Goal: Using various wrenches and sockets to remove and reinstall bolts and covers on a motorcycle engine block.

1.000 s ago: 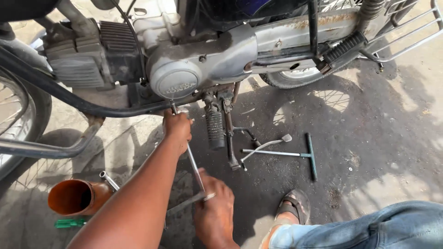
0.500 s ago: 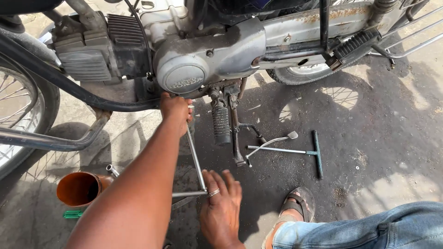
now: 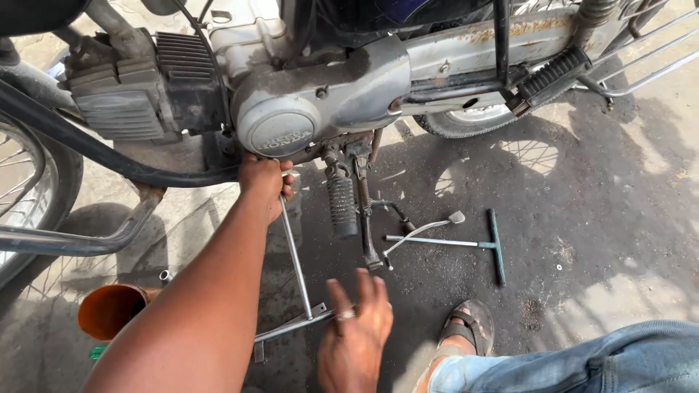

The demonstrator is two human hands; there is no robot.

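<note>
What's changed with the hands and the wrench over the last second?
The left hand has stayed gripped at the top of the long T-handle wrench, under the engine cover. The right hand first held the crossbar, then opened; now its fingers are spread and it only rests by the bar's end. The second T-wrench, orange container and sandalled foot have not moved.

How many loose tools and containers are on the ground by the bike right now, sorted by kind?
T-handle wrenches: 2, one held by both hands, one lying free
Orange containers: 1
Total: 3
</note>
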